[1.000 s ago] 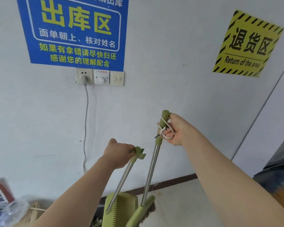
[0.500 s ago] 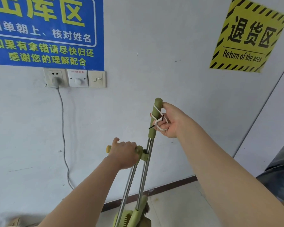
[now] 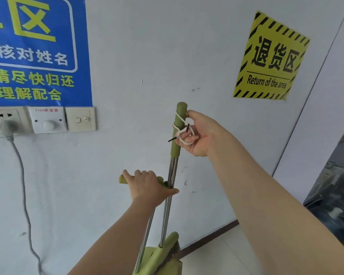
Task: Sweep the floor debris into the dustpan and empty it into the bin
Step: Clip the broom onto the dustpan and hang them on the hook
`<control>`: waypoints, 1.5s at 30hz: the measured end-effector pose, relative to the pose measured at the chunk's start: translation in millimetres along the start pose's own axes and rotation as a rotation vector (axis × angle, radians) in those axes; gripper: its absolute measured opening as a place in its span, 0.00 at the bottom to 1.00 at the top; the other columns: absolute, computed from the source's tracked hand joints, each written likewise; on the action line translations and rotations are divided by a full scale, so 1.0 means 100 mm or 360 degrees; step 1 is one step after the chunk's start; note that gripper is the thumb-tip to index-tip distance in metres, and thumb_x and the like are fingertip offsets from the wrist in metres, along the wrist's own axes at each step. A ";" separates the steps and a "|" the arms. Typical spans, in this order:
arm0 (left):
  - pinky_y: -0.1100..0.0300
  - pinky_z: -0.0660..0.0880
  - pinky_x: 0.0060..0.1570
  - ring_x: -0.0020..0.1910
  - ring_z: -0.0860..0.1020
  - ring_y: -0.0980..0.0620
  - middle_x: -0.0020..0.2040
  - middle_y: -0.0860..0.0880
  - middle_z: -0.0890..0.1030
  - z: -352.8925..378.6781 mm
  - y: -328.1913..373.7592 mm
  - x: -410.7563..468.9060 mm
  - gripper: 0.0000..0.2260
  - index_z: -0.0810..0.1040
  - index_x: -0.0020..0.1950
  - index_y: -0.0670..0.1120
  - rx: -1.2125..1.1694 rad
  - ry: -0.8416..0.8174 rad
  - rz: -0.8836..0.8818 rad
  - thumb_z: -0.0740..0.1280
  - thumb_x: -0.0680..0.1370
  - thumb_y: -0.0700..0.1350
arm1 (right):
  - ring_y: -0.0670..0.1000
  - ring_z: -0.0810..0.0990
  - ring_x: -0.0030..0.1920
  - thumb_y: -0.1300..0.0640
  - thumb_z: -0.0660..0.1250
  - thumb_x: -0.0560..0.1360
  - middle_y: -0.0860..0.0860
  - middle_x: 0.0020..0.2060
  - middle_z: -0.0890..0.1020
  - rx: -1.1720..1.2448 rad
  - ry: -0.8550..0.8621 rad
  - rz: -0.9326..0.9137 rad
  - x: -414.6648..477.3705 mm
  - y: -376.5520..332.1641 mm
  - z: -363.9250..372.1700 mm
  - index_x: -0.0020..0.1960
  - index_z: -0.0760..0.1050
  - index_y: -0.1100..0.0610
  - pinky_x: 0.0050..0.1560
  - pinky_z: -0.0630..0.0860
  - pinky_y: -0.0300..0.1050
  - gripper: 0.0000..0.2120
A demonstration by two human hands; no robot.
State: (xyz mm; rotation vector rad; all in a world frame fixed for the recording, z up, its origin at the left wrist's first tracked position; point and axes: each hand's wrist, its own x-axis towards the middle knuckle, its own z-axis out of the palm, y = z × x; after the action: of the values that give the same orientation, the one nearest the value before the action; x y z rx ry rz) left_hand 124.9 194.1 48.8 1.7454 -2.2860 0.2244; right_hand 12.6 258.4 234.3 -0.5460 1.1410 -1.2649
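A green broom (image 3: 168,205) with a metal pole stands upright before the wall. My right hand (image 3: 197,133) grips its green top grip, a white cord looped round grip and fingers. The green dustpan (image 3: 157,261) stands at the bottom edge, the broom head tucked against it. My left hand (image 3: 147,185) holds the dustpan's horizontal green handle, whose clip sits round the broom pole. The bin and floor debris are out of view.
A pale wall stands close in front with a blue sign (image 3: 34,50), a yellow sign (image 3: 270,58), a socket and switches (image 3: 46,120) and a grey cable (image 3: 24,195) hanging down. Dark goods (image 3: 334,195) lie at the right. Pale floor tiles (image 3: 213,259) show bottom right.
The dustpan handle has come over to the broom pole and its clip now sits on it. The view has shifted to the right and closer to the wall.
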 end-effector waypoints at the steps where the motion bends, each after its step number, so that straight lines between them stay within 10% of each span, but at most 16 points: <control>1: 0.39 0.56 0.63 0.48 0.75 0.49 0.36 0.54 0.72 0.01 0.01 0.09 0.43 0.76 0.41 0.51 -0.0029 0.0008 -0.0011 0.44 0.53 0.84 | 0.44 0.65 0.18 0.53 0.65 0.74 0.55 0.31 0.70 0.0031 -0.0010 -0.0014 0.02 -0.08 0.02 0.38 0.72 0.59 0.14 0.58 0.29 0.11; 21: 0.46 0.56 0.62 0.44 0.71 0.49 0.36 0.55 0.74 0.54 0.46 0.97 0.28 0.74 0.41 0.50 -0.0156 -0.0056 0.0227 0.54 0.60 0.72 | 0.48 0.73 0.20 0.55 0.63 0.79 0.60 0.29 0.78 0.0179 0.0339 -0.0301 0.71 -0.53 -0.46 0.48 0.74 0.69 0.22 0.73 0.32 0.15; 28: 0.47 0.56 0.62 0.46 0.72 0.49 0.35 0.55 0.73 0.79 0.63 1.22 0.24 0.72 0.40 0.50 -0.0131 -0.0187 0.0146 0.58 0.60 0.70 | 0.48 0.76 0.34 0.75 0.64 0.72 0.57 0.40 0.78 -0.0218 0.0279 -0.0690 1.02 -0.76 -0.76 0.46 0.76 0.66 0.33 0.75 0.34 0.07; 32: 0.50 0.58 0.48 0.40 0.70 0.49 0.31 0.55 0.71 0.82 0.81 1.43 0.22 0.66 0.32 0.51 -0.0074 -0.0235 0.0163 0.58 0.61 0.70 | 0.52 0.78 0.51 0.74 0.64 0.68 0.52 0.46 0.80 -0.0932 0.0651 -0.0979 1.31 -0.97 -0.99 0.53 0.80 0.61 0.57 0.77 0.44 0.18; 37: 0.53 0.58 0.43 0.36 0.73 0.52 0.31 0.55 0.74 0.81 1.07 1.71 0.25 0.69 0.33 0.52 0.0008 -0.0327 0.0100 0.56 0.64 0.74 | 0.50 0.80 0.44 0.69 0.69 0.67 0.50 0.40 0.81 -0.1012 0.0821 -0.1227 1.66 -1.30 -1.21 0.43 0.80 0.56 0.43 0.76 0.37 0.10; 45: 0.62 0.63 0.29 0.29 0.73 0.57 0.29 0.56 0.75 0.84 1.30 2.07 0.26 0.72 0.34 0.52 -0.0127 -0.0464 -0.0052 0.55 0.69 0.74 | 0.51 0.81 0.37 0.65 0.72 0.68 0.51 0.34 0.81 -0.0984 0.0682 -0.1347 2.13 -1.67 -1.34 0.34 0.79 0.54 0.50 0.82 0.52 0.09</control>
State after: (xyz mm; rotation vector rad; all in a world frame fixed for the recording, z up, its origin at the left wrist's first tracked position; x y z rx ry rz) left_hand -60.6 15.3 33.8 1.8781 -2.4207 -0.1357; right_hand -203.2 47.9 246.2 -1.3653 1.7741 -1.7919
